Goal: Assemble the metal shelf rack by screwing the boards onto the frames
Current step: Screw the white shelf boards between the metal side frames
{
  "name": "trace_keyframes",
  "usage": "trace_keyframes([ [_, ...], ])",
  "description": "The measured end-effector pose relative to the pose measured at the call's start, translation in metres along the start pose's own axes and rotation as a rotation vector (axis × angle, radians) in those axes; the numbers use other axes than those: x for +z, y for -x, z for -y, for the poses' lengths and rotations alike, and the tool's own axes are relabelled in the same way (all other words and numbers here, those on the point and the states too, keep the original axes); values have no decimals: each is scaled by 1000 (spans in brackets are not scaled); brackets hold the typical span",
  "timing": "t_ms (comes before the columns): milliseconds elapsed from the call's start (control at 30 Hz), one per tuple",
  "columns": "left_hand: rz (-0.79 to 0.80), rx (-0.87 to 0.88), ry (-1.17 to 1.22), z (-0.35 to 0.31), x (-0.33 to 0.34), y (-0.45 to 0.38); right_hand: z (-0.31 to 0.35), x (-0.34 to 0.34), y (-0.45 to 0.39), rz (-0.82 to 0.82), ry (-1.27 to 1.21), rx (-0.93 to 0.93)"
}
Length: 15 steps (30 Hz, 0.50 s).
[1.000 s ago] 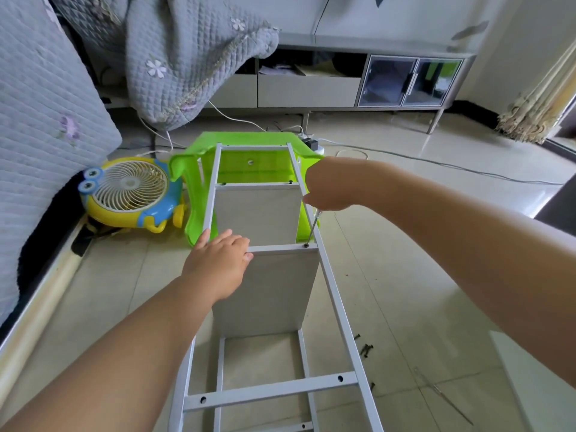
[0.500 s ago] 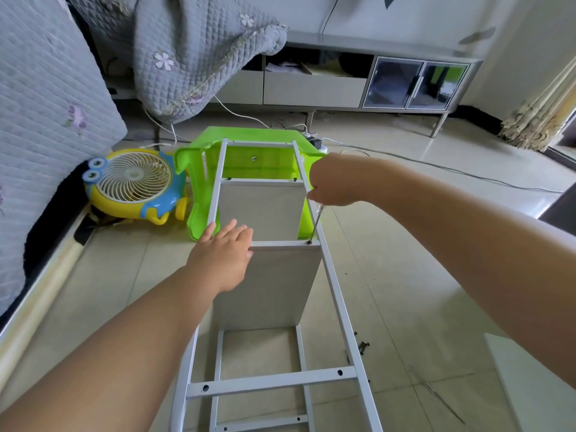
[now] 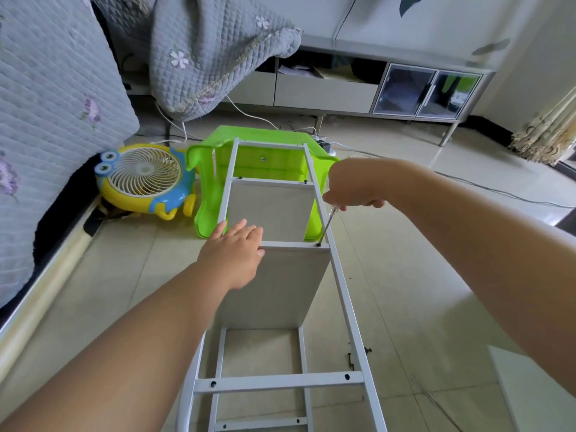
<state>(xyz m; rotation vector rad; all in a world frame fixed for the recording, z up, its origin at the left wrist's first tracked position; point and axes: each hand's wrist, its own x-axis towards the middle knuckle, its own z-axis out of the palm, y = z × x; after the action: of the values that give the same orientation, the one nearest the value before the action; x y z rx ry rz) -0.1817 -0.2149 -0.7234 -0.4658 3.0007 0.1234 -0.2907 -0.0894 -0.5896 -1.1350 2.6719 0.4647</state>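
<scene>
The white metal frame [image 3: 339, 294] lies lengthwise on the tiled floor [image 3: 420, 275], running from 6 o'clock up to 12 o'clock, where its far end rests on an overturned green plastic stool [image 3: 265, 157]. Two grey boards stand on edge between the side rails: a near board [image 3: 280, 285] at the centre and a far board [image 3: 271, 207] just beyond it toward 12 o'clock.

The left hand [image 3: 233, 254] lies on the top edge of the near board at its left end, fingers straight and together, pressing down without curling round anything. The right hand [image 3: 352, 188], at about 1 o'clock from the centre, is closed round the handle of a screwdriver [image 3: 327, 224]; the handle itself is hidden in the fist. The thin shaft slants down and to the left, and its tip sits on a dark screw [image 3: 319, 245] at the right end of the near board's top edge, just beside the right rail.

A bare cross-rail [image 3: 280, 381] with open holes spans the frame toward 6 o'clock. A few dark loose screws [image 3: 358, 357] lie on the floor just right of the right rail, near 5 o'clock.

At 10 o'clock a yellow and blue cartoon fan [image 3: 143, 179] stands beside a quilted grey bed cover [image 3: 46, 120]. A low TV cabinet [image 3: 374, 88] runs along the wall at 12 to 1 o'clock.
</scene>
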Motion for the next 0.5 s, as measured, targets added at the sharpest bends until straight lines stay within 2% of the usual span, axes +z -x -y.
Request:
trace_keyframes([
  [67, 5, 2, -1, 0, 1, 1, -2, 2, -1, 17, -4, 6],
  [200, 7, 8, 3, 0, -1, 1, -2, 0, 9, 73, -31, -115],
  [300, 5, 10, 4, 0, -1, 1, -1, 2, 8, 17, 70, -183],
  [400, 16, 15, 2, 0, -2, 0, -4, 6, 3, -83, 134, -126],
  [500, 6, 39, -3, 2, -3, 1, -10, 9, 0, -64, 90, -56],
])
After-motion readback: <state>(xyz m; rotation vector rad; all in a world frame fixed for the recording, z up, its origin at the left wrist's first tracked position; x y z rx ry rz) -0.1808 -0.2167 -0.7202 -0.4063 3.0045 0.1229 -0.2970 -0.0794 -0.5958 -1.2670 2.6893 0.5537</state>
